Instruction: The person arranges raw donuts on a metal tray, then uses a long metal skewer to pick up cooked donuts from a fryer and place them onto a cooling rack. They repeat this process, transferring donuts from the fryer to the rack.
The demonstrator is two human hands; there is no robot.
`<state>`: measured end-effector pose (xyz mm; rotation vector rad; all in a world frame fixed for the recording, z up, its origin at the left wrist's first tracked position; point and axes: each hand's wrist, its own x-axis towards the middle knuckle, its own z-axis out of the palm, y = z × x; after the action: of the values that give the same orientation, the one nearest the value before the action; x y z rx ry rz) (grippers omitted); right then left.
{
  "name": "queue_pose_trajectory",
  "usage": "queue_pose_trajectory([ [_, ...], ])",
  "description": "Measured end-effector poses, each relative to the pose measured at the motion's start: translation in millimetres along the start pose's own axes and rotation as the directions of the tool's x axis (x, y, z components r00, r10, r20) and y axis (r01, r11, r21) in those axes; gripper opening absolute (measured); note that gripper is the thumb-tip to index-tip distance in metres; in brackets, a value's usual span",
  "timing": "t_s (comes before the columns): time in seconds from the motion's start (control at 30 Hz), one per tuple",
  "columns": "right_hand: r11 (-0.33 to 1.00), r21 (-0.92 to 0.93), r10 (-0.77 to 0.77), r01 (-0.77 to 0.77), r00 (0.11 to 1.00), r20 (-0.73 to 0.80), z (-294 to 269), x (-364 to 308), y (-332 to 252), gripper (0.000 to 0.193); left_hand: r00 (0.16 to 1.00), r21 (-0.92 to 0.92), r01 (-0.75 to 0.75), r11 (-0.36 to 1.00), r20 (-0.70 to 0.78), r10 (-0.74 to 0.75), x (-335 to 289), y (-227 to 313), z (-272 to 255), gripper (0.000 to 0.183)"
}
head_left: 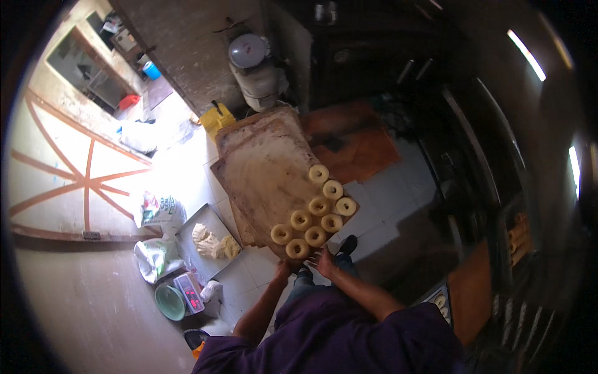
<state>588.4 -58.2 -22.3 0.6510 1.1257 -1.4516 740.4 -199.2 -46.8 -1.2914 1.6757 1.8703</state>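
Ring-shaped pieces of pale dough (301,219) lie in rows at the near right part of a worn, floury wooden board (258,168). My left hand (284,268) is at the board's near edge, its fingers curled in; whatever they hold, if anything, is hidden. Just right of it, my right hand (324,262) has its fingers stretched out and apart at the same edge, below the nearest dough ring (297,249). I see nothing held in the right hand.
Left of the board, a metal tray (217,217) holds lumps of dough (208,242). Near it are plastic bags (156,258), a scale (189,292) with a lit red display and a green bowl (170,302). A yellow container (216,120) stands behind. More rings lie on a tray (440,301) at lower right.
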Motion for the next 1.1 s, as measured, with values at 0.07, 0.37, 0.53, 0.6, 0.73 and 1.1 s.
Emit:
queue_pose_trajectory([
  [0.07,0.973,0.167,-0.144,0.16,0.984,-0.102,2,-18,-10,0.071,0.985,-0.569,0.173,0.804,0.092,-0.147,-9,19,32,0.028],
  [0.37,0.877,0.286,-0.311,0.386,0.91,-0.275,-45,-43,-158,0.05,0.92,-0.295,-0.11,0.949,0.332,0.21,58,34,123,0.035],
  [0.53,0.98,0.069,-0.166,0.188,0.955,-0.245,-109,8,-181,0.065,0.888,-0.26,-0.13,0.957,-0.459,-0.004,31,96,92,0.039],
  [0.6,0.997,-0.013,-0.082,0.081,0.973,-0.217,-139,28,-185,0.066,0.883,-0.051,-0.152,0.987,-0.456,0.112,15,131,87,0.05],
  [0.73,0.991,0.104,-0.091,0.089,0.996,0.013,-104,8,-165,0.062,0.949,0.486,0.117,0.866,-0.312,0.046,-3,25,20,0.069],
  [1.1,0.918,-0.397,0.056,0.015,0.984,0.167,-106,77,-160,0.052,0.92,0.771,-0.191,0.608,-0.075,0.384,-36,83,-96,0.051],
])
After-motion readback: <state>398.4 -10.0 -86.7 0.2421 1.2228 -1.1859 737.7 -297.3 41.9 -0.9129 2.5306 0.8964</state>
